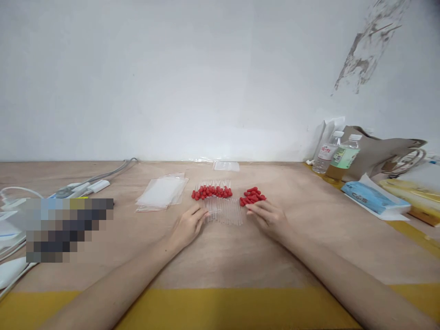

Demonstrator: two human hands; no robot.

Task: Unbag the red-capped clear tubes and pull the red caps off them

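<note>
Head view: clear ribbed plastic tubes between two bare hands on a wooden table.

A row of thin transparent tubes (225,211) lies flat, each tube running away from the person, the row spanning left-right. The left hand (187,227) touches its left end, fingers loosely curled; the right hand (270,219) rests at its right, fingertips by a pile of red caps (252,195). More red caps (211,191) sit behind, soft clear bags (161,192) further left.

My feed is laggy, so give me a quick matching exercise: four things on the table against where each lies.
Things:
1. loose red caps
2. clear tubes
3. plastic bags
4. water bottles

Places:
A. far right, by the wall
B. between both hands
C. left of the capped tube row
D. at the right hand's fingertips

Pairs: 1-D, 2-B, 3-C, 4-A
</note>
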